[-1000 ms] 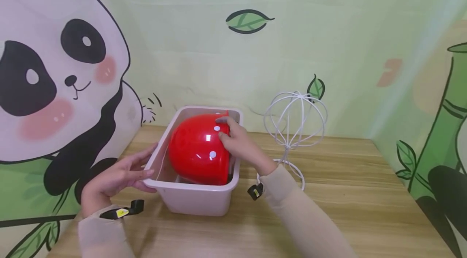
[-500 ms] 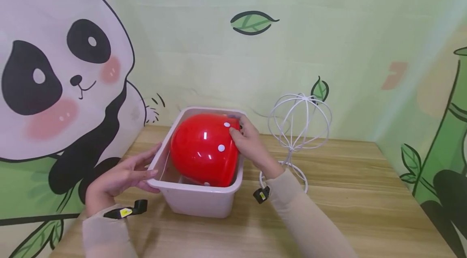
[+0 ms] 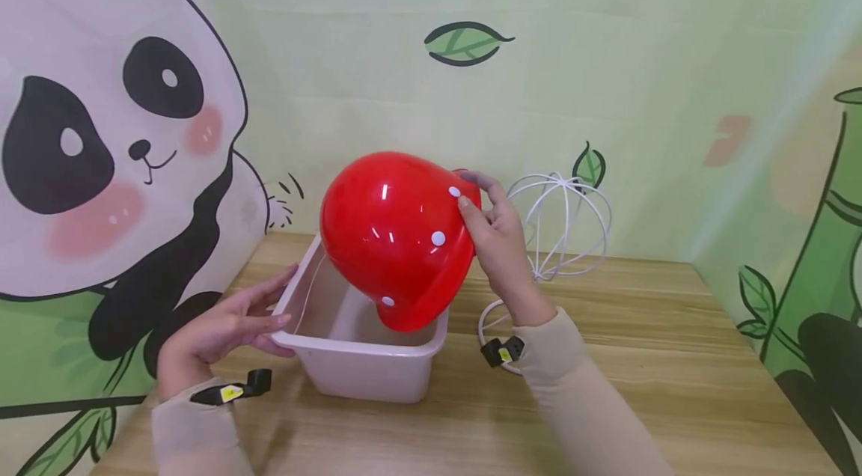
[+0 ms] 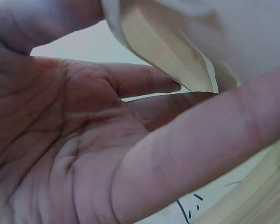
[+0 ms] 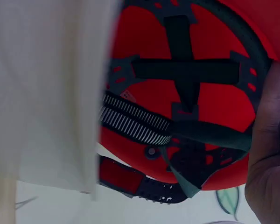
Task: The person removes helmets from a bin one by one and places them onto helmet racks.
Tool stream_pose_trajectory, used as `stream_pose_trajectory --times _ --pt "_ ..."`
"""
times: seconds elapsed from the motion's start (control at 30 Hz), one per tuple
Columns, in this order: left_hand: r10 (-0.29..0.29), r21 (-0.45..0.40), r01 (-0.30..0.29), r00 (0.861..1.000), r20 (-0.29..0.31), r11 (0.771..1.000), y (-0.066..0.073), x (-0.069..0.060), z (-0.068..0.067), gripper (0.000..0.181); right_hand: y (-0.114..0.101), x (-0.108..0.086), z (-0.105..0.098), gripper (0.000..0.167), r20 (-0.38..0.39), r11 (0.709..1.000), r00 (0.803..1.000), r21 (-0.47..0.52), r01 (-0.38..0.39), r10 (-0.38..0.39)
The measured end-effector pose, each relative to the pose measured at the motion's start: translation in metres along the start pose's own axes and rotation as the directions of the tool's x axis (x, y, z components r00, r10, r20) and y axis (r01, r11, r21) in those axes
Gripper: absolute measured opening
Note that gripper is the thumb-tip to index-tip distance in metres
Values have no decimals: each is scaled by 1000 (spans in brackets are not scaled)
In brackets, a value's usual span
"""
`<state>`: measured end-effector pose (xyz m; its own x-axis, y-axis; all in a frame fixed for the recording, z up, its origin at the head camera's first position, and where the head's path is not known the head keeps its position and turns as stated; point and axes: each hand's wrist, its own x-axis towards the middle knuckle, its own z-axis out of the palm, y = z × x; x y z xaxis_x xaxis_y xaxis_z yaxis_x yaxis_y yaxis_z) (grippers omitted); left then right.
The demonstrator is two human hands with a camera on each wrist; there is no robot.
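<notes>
A glossy red hard hat [image 3: 397,229] with white round studs hangs tilted above a white plastic bin [image 3: 370,375]. My right hand [image 3: 500,236] grips its edge, thumb on the outer shell. In the right wrist view the hat's inside shows black suspension straps [image 5: 184,70] and a ridged black headband [image 5: 135,119]; part of it is hidden behind a pale blurred surface. My left hand [image 3: 232,319] holds the bin's left rim at the near corner, thumb on the rim and the other fingers outside the wall. A thin pale cord [image 3: 308,296] lies along the bin's inner left wall.
A white wire stand [image 3: 559,229] with a globe-shaped top and ring base stands right of the bin, partly behind my right hand and sleeve. The wooden table [image 3: 640,356] meets a cloth backdrop [image 3: 377,87] printed with pandas and leaves.
My right hand has raised the hard hat up and to the right out of the bin, and the hat has tilted. My left hand keeps its place on the rim.
</notes>
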<state>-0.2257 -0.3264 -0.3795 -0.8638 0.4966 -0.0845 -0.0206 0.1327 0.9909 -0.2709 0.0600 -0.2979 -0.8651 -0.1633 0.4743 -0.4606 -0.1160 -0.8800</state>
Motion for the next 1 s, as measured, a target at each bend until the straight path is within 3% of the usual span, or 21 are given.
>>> stream_pose_trajectory --times 0.2,0.37,0.53,0.73,1.0 --pt "9 4 -9 1000 -2 1000 0 -1 -1 86 -22 -1 -9 38 -56 991 994 97 94 -89" --pt "29 0 -29 1000 11 1000 -2 -1 -2 85 -41 -1 -19 36 -137 954 971 199 222 -197" --pt "76 -15 -75 996 39 997 -4 -1 -2 84 -57 -1 -36 30 -282 901 927 288 326 -246" --pt "116 -44 -113 990 82 993 -3 0 -1 83 -63 -1 -67 27 -453 836 862 363 411 -227" --pt "106 -48 -103 991 84 994 -3 0 -2 83 -53 -9 -101 35 -558 803 809 390 451 -183"
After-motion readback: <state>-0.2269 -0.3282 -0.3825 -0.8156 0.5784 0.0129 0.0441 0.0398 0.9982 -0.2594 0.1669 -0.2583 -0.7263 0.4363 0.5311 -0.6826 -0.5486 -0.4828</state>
